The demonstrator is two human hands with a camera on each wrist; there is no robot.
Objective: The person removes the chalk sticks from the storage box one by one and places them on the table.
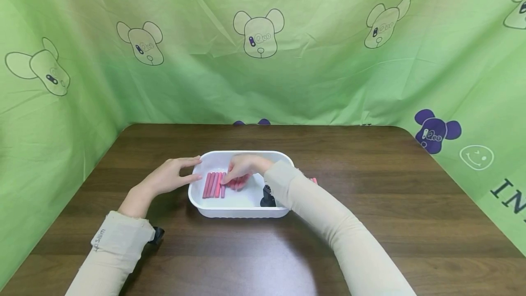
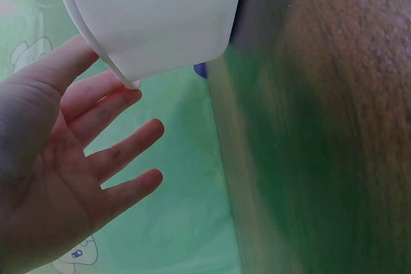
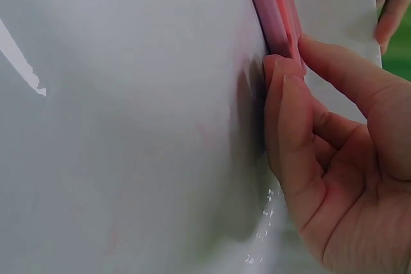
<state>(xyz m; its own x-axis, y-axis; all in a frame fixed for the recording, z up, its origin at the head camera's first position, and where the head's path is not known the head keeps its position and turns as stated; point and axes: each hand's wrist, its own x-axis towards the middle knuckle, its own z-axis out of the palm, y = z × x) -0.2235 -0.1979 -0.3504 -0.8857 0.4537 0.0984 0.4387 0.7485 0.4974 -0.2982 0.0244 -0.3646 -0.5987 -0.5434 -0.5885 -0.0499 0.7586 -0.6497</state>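
Note:
Inside a white tub (image 1: 242,212), several pink and mauve chalk-like sticks (image 1: 211,185) lie side by side in a row. My right hand (image 1: 242,171) reaches into the tub and pinches the mauve stick (image 3: 268,14) at the row's right end between thumb and fingertips. The fingers partly cover that stick's near part in the right wrist view. My left hand (image 1: 170,176) is at the tub's left end. Its thumb and forward fingers touch the rim (image 2: 90,36), while the other fingers (image 2: 131,197) are spread and straight.
A small black object (image 1: 268,198) shows inside the tub under the right sleeve (image 1: 320,209). Behind that forearm, a bit of something pink (image 1: 314,180) shows right of the tub. The brown wooden table (image 1: 230,255) meets a green printed curtain (image 1: 320,81) at the back.

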